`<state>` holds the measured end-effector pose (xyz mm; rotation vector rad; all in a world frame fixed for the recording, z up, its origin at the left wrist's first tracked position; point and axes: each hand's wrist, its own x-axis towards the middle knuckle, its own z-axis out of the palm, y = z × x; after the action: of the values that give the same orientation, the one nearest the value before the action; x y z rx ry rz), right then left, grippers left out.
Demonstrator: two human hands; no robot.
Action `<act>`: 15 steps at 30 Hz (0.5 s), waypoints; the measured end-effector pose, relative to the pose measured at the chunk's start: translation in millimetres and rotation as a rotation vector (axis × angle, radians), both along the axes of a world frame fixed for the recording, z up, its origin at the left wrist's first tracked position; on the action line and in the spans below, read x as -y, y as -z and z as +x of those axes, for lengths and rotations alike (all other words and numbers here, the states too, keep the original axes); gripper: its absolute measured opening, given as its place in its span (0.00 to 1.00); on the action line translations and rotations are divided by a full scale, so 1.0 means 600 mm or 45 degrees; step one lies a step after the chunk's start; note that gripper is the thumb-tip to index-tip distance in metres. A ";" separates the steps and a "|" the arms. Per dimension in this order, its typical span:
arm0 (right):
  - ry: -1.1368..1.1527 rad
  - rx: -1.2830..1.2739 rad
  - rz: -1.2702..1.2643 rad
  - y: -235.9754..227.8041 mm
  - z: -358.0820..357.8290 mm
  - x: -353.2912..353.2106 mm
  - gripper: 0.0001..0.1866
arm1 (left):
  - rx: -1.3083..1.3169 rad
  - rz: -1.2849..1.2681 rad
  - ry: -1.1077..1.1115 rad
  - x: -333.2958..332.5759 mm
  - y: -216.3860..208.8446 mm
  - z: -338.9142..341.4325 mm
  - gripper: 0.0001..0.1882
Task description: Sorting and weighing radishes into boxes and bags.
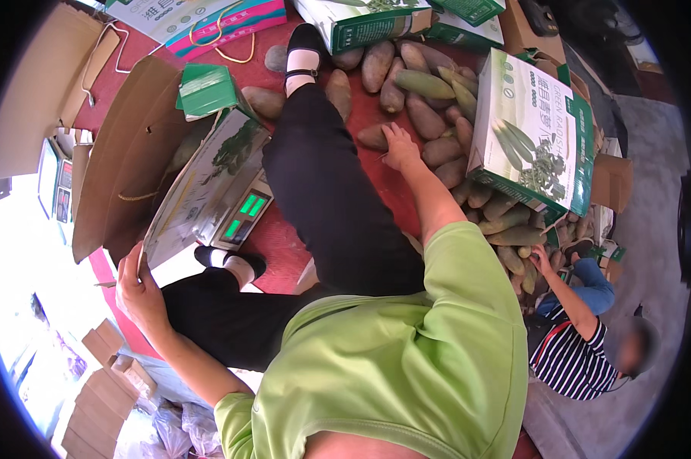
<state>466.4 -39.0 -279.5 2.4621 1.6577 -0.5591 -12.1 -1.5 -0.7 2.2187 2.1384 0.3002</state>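
My left hand holds the near edge of an open cardboard carton, its fingers curled at the rim. That carton stands tilted on a digital scale with a lit green display, and little of its inside shows. On the red floor, my right hand has its fingers closed round the end of a brownish-green radish. Several more radishes are heaped just beyond and to the right of that hand. My legs in black trousers stretch between the carton and the heap.
A printed white-and-green carton rests on the heap's right side. More cartons and a pink-edged box lie at the far side. To the right, a person in a striped shirt reaches into the radishes. Plastic bags sit lower left.
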 end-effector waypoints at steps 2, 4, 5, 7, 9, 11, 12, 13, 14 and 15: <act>0.051 -0.063 -0.241 -0.008 0.001 -0.004 0.40 | -0.015 -0.014 -0.002 -0.001 -0.003 0.003 0.12; 0.012 -0.048 -0.220 -0.010 0.002 0.014 0.41 | -0.024 -0.014 -0.009 -0.001 -0.007 0.006 0.12; -0.018 -0.034 -0.199 -0.009 0.001 0.026 0.42 | -0.033 -0.015 -0.007 -0.001 -0.009 0.007 0.12; -0.014 -0.038 -0.109 -0.011 -0.011 0.047 0.43 | -0.047 -0.018 -0.040 0.000 -0.016 0.012 0.12; -0.015 -0.048 -0.014 -0.005 -0.021 0.066 0.44 | -0.064 -0.016 -0.078 0.000 -0.017 0.016 0.13; -0.149 0.031 0.035 0.023 -0.031 0.077 0.46 | 0.016 -0.032 -0.071 -0.001 -0.018 0.014 0.15; -0.182 0.015 0.046 0.028 -0.040 0.074 0.46 | 0.045 -0.019 -0.053 0.000 -0.013 0.006 0.17; -0.093 -0.115 -0.117 0.033 -0.048 0.074 0.41 | 0.020 -0.012 -0.059 0.001 -0.014 0.006 0.16; -0.008 -0.242 -0.284 0.037 -0.056 0.073 0.37 | 0.019 -0.010 -0.077 0.002 -0.018 0.008 0.16; -0.034 -0.248 -0.279 0.057 -0.056 0.081 0.37 | 0.030 -0.012 -0.086 0.001 -0.019 0.012 0.16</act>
<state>432.8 -87.5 -313.7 2.2882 1.5931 -0.9488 -4.7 -2.0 10.5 2.1300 2.2015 0.3168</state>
